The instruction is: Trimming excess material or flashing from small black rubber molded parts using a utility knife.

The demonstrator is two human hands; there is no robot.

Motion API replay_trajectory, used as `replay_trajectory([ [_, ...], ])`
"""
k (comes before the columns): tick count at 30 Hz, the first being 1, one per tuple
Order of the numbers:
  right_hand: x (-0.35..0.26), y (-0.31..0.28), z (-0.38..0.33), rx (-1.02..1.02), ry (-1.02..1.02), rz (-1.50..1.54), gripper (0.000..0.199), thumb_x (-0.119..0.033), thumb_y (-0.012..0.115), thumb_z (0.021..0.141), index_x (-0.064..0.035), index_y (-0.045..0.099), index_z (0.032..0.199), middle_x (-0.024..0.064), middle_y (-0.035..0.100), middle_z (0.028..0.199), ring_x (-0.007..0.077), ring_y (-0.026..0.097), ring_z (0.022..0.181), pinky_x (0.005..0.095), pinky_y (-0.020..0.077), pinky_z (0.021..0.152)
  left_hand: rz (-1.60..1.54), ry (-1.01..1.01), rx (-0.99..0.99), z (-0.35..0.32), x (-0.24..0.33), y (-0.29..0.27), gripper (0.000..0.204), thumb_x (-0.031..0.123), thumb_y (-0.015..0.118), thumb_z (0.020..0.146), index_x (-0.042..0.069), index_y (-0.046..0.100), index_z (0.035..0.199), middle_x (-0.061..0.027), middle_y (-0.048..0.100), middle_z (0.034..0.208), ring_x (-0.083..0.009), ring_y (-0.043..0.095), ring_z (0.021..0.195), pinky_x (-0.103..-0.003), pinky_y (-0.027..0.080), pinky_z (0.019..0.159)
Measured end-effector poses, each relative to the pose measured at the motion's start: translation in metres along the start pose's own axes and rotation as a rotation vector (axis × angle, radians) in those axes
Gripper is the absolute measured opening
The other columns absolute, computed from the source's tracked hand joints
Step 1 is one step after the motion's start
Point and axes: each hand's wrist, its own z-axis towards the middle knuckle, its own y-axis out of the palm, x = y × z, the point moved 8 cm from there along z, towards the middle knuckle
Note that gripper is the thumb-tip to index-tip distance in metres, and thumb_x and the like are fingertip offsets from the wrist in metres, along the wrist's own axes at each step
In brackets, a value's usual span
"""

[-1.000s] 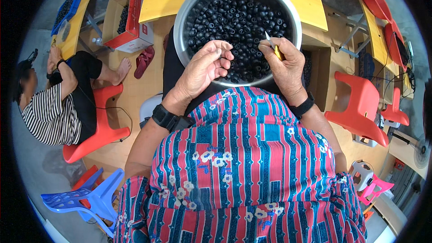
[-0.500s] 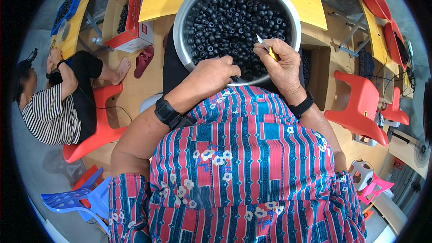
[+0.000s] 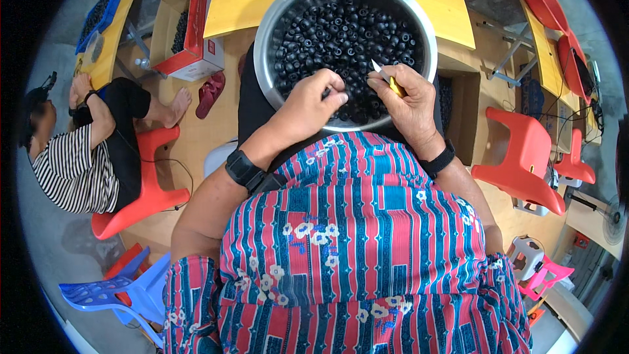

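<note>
Two bare hands are being held over a metal basin (image 3: 262,59), in which many small black pieces (image 3: 341,36) are being contained. The left hand (image 3: 311,101), seen dipped knuckles-up at the near rim half a second ago, is now being held turned and raised, and what looks like one dark piece (image 3: 325,94) is being pinched in it; apparently a single piece is being kept ready near the knife. By the right hand (image 3: 409,92) a yellow-handled knife (image 3: 395,87) is being gripped as before, its tip being pointed up and leftward. Farther out, left to right, a co-worker (image 3: 78,170), a red-and-white carton (image 3: 195,26), a cardboard box (image 3: 465,108) and a red stool (image 3: 517,144) are being seen. The nearest pieces are being partly hidden by both hands.
</note>
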Motion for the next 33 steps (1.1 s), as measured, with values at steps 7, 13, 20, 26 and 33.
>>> replay_trajectory([
  [7,-0.013,0.015,-0.001,-0.12,-0.027,0.146,0.03,-0.008,0.078,0.076,-0.0016,0.069,0.104,0.0118,0.07,0.094,0.0219,0.068,0.086,0.0294,0.0514,0.078,-1.562,-0.385,-0.131,-0.017,-0.02,0.035,0.013,0.019,0.054,0.1,0.008,0.058,0.107,-0.0027,0.058,0.096,-0.0086,0.045,0.073,-0.02,0.037,0.059],
  [13,-0.006,0.023,-0.002,-0.178,-0.038,0.133,0.027,-0.008,0.076,0.077,-0.0015,0.07,0.103,0.0124,0.07,0.092,0.0228,0.068,0.083,0.0303,0.052,0.074,-1.518,-0.468,-0.168,-0.018,-0.014,0.045,0.016,0.022,0.051,0.102,0.008,0.056,0.108,0.0002,0.053,0.091,-0.0068,0.042,0.071,-0.019,0.036,0.057],
  [20,-0.008,0.027,-0.002,-0.233,-0.018,0.173,0.025,-0.008,0.073,0.081,-0.0014,0.068,0.104,0.0117,0.07,0.093,0.0218,0.068,0.085,0.0299,0.0516,0.077,-1.459,-0.388,-0.271,-0.017,-0.007,0.047,0.026,0.025,0.049,0.103,0.008,0.051,0.122,0.0009,0.048,0.089,-0.006,0.039,0.071,-0.019,0.033,0.06],
  [26,-0.005,0.031,-0.003,-0.294,0.015,0.176,0.023,-0.011,0.071,0.085,-0.0012,0.067,0.106,0.0113,0.07,0.093,0.0216,0.067,0.086,0.0303,0.0514,0.077,-1.341,-0.366,-0.234,-0.015,-0.003,0.041,0.021,0.025,0.048,0.103,0.009,0.052,0.116,0.0017,0.048,0.087,-0.0056,0.04,0.07,-0.019,0.034,0.06],
  [33,-0.005,0.02,-0.003,-0.202,-0.053,0.057,0.026,-0.017,0.07,0.086,-0.0013,0.065,0.105,0.0161,0.067,0.092,0.0294,0.067,0.085,0.0329,0.0511,0.075,-1.37,-0.37,-0.157,-0.016,-0.012,0.042,0.018,0.027,0.044,0.105,0.01,0.051,0.103,0.0015,0.048,0.084,-0.005,0.039,0.067,-0.02,0.035,0.059],
])
